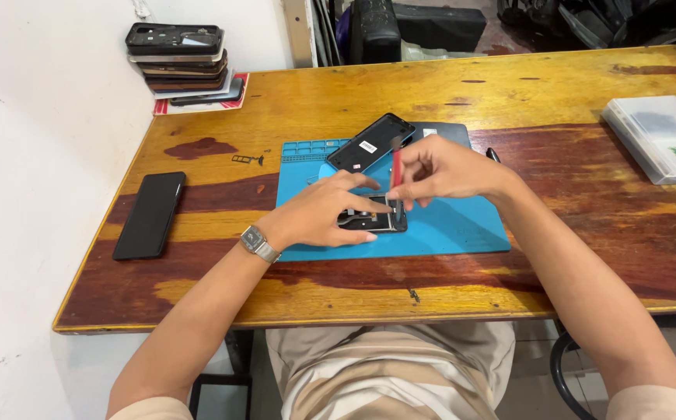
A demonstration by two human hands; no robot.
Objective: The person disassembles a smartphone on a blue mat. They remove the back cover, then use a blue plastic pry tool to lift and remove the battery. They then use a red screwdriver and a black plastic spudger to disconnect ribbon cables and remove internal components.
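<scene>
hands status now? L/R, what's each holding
Left hand: open, fingers spread, pressing down on the opened phone on the blue mat.
Right hand: closed on a red screwdriver, tip at the phone.

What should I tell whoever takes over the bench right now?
Left hand: presses flat on the opened phone lying on the blue mat.
Right hand: pinches a red screwdriver, held upright with its tip down on that phone.
Nearby: removed back cover at the mat's far edge, black phone on the left, phone stack in the far corner.
Done: phone is open. Left: work inside it; screws too small to see.
</scene>
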